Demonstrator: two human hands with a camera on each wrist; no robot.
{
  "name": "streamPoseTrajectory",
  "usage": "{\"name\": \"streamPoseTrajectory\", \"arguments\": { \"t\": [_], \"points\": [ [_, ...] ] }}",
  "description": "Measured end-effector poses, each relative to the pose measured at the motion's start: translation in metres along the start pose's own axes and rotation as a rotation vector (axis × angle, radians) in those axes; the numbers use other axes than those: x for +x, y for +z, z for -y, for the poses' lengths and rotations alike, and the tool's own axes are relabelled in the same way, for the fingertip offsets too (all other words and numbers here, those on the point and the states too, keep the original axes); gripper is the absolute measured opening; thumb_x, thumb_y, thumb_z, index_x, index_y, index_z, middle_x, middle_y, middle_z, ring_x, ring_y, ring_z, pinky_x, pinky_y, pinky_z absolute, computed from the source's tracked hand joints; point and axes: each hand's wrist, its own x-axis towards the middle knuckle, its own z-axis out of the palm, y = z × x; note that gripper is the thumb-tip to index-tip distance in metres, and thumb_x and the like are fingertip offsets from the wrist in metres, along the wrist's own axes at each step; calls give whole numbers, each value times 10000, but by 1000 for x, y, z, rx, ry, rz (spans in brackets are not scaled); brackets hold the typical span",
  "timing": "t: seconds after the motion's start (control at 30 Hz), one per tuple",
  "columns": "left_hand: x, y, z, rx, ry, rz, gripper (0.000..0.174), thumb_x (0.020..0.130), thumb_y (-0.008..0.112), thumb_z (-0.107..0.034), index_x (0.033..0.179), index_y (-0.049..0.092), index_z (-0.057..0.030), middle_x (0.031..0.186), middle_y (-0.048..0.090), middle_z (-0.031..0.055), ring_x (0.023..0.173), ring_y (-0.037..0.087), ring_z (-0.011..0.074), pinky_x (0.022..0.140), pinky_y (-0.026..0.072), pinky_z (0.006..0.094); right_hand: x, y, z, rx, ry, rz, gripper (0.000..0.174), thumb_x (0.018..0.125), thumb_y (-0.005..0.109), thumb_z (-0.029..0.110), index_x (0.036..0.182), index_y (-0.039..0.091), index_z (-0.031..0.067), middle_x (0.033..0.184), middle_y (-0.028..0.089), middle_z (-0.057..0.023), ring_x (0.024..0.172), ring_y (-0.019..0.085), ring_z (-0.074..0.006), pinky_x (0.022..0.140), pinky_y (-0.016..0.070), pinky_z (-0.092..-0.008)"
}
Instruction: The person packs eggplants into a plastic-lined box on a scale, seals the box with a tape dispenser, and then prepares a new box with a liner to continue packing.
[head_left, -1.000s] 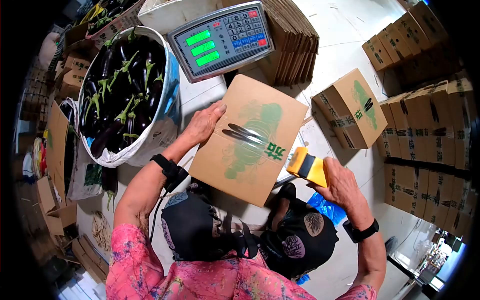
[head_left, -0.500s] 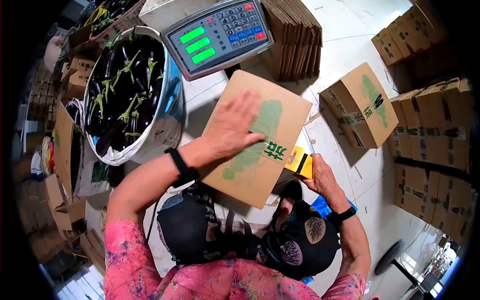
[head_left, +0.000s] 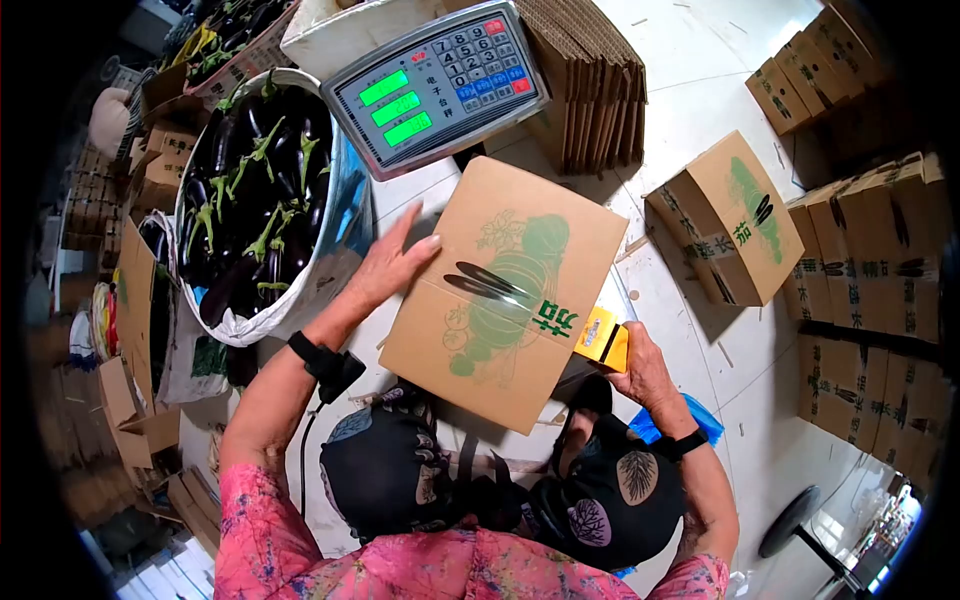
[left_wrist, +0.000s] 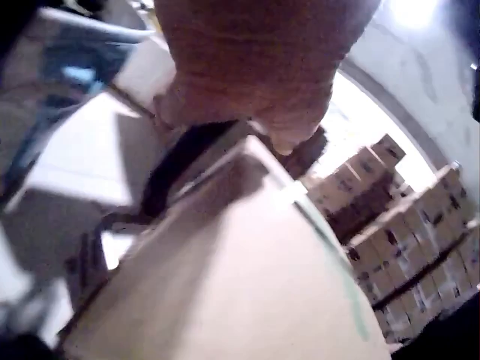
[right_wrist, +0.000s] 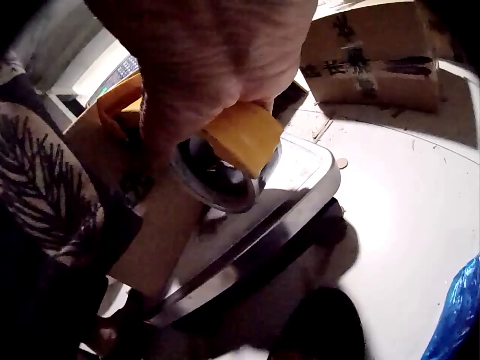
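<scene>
A closed carton (head_left: 500,290) with a green print and the dark picture of eggplants lies in front of the person, between the knees and the scale display. At its left edge is the left hand (head_left: 388,262), fingers spread and fairly straight, the thumb side near the cardboard; in the left wrist view that hand (left_wrist: 262,67) is above the carton's corner. The right hand (head_left: 645,368) grips a yellow tape dispenser (head_left: 602,340) beside the carton's right edge. In the right wrist view the right hand (right_wrist: 217,67) is curled round the dispenser (right_wrist: 244,139), above the scale's platform (right_wrist: 300,176).
A bucket of eggplants (head_left: 335,210) stands at left, the scale display (head_left: 435,85) at top centre. Flattened cartons (head_left: 600,90) are behind it. Another closed carton (head_left: 725,220) sits on the floor at right, before stacked cartons (head_left: 870,260). Blue plastic (head_left: 708,415) lies near the right wrist.
The left hand went onto the carton's top face and has since moved back to its left edge. The right hand, with the dispenser, moved in closer to the carton's right side.
</scene>
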Motion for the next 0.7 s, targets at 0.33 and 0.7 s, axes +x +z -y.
{"name": "streamPoseTrajectory", "arguments": {
  "t": [0.33,0.7],
  "points": [
    [-18,44,-2,-1065,-525,366,623,1038,393,-504,1469,393,-54,1400,517,141,1204,567,213,991,504,354,-26,-49,33,-46,107,-71,522,693,831,222,1065,528,17,870,611,-223,818,626,-435,706,514,-454],
    [-11,73,41,-645,-529,406,623,1060,261,-497,1461,429,-50,1392,548,124,1227,559,236,1062,440,388,38,-109,190,-436,62,114,481,702,788,208,1002,468,10,866,606,-194,758,655,-392,632,535,-466]
  ]
}}
